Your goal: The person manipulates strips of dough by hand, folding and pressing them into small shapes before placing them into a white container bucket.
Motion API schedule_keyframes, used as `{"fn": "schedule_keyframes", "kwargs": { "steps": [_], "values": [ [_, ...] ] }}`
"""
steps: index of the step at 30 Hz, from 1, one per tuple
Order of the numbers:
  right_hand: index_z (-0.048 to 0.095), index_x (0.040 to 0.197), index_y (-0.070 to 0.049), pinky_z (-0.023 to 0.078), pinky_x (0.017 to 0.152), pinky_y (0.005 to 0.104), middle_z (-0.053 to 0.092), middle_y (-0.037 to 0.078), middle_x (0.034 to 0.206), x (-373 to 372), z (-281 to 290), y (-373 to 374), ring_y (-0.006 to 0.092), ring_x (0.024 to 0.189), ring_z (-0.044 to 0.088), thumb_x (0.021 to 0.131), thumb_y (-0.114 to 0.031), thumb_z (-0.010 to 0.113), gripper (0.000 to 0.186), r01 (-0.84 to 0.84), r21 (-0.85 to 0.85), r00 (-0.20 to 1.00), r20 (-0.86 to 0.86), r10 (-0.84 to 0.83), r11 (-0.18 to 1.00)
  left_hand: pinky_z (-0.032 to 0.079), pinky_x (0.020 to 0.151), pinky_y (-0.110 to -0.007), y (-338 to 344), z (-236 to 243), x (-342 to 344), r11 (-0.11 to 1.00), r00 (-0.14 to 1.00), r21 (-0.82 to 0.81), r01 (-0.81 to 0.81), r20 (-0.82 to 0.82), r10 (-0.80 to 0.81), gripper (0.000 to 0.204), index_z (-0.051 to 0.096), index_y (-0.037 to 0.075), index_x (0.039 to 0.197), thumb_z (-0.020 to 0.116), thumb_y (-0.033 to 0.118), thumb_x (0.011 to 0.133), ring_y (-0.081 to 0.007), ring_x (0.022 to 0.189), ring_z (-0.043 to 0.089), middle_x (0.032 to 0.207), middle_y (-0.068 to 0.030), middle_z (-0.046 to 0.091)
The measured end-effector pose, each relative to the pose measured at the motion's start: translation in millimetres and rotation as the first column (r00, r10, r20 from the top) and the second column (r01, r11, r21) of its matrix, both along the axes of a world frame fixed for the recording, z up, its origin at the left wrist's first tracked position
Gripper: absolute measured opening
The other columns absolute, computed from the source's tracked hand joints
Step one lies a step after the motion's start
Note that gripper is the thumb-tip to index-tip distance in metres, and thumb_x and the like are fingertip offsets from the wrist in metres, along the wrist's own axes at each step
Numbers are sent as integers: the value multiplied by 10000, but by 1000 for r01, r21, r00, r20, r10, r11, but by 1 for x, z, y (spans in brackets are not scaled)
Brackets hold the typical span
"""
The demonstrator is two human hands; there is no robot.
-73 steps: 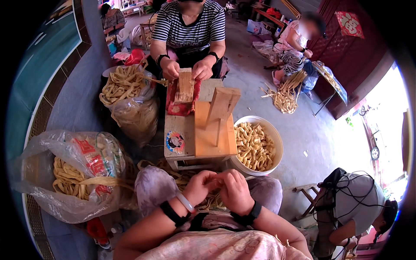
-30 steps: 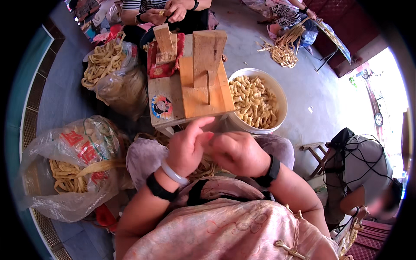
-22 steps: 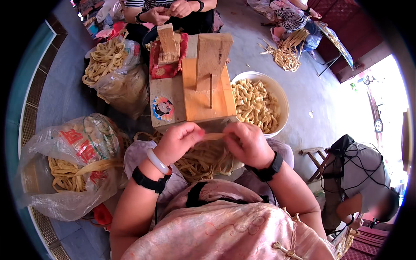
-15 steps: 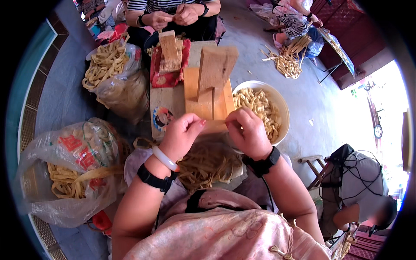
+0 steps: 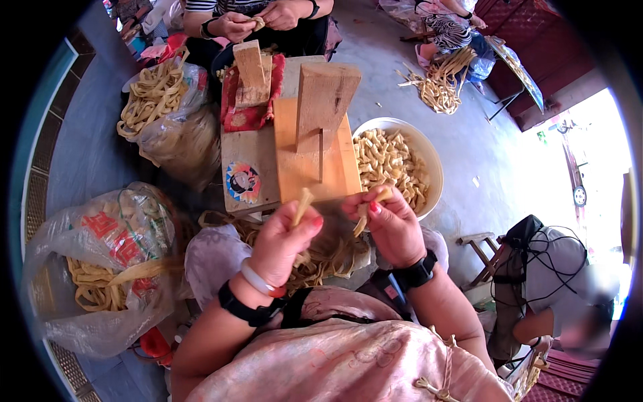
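Note:
My left hand (image 5: pixel 284 242) is closed on a short beige strip (image 5: pixel 302 206) that pokes up past the thumb. Opposite it, my right hand (image 5: pixel 396 231) pinches another beige, folded strip (image 5: pixel 362 220); whether it is knotted I cannot make out. A gap separates the hands, just in front of an orange-brown wooden board (image 5: pixel 288 134) with an upright wooden block (image 5: pixel 327 97) and a thin upright rod (image 5: pixel 321 157). Below, between my knees, lie loose beige strips (image 5: pixel 338 258), partly behind my left hand. Right of the board, a white bowl (image 5: pixel 437 161) holds many short knotted-looking pieces (image 5: pixel 388 151).
To the left stand an open plastic bag (image 5: pixel 50 315) of strips and a fuller sack (image 5: pixel 181 141) topped with more. Across the bench, a co-worker's hands (image 5: pixel 258 23) work near a second wooden block (image 5: pixel 250 67) on red cloth. A wooden stool (image 5: pixel 479 251) stands at right.
Both hands were close together over the board's near edge. They have come down toward me and moved apart, with beige strip pieces now visible in both.

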State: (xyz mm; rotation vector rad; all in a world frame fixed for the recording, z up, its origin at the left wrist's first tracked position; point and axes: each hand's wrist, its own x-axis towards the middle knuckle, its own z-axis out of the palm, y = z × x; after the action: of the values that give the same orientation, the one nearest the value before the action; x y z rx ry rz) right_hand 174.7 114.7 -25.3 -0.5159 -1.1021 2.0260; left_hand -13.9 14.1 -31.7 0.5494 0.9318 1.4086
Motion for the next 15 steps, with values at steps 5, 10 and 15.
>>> {"fn": "schedule_keyframes", "kwargs": {
  "steps": [5,10,15],
  "values": [
    [567,1063,-65,504,821,276,618,150,1222,2,8,-34,163,979,625,954,-96,579,114,-77,-30,997,19,77,997,317,533,-181,-15,14,24,984,985,-53,168,52,-165,110,609,80,1012,603,172,951,-41,594,409,822,10,590],
    [531,1105,-52,485,806,265,620,98,1178,14,25,-55,137,927,590,945,-114,600,185,-141,154,983,137,120,978,431,632,-199,-29,7,20,976,933,17,218,-295,-204,207,629,54,1053,646,226,939,-38,718,527,902,21,633],
    [513,1090,-50,476,813,267,582,10,956,38,26,-55,90,935,552,908,-67,653,230,-527,135,802,406,438,839,455,662,-227,-49,-13,12,852,573,-139,505,-684,-452,178,644,26,963,684,191,912,-40,732,521,795,41,621]
  ]
}}
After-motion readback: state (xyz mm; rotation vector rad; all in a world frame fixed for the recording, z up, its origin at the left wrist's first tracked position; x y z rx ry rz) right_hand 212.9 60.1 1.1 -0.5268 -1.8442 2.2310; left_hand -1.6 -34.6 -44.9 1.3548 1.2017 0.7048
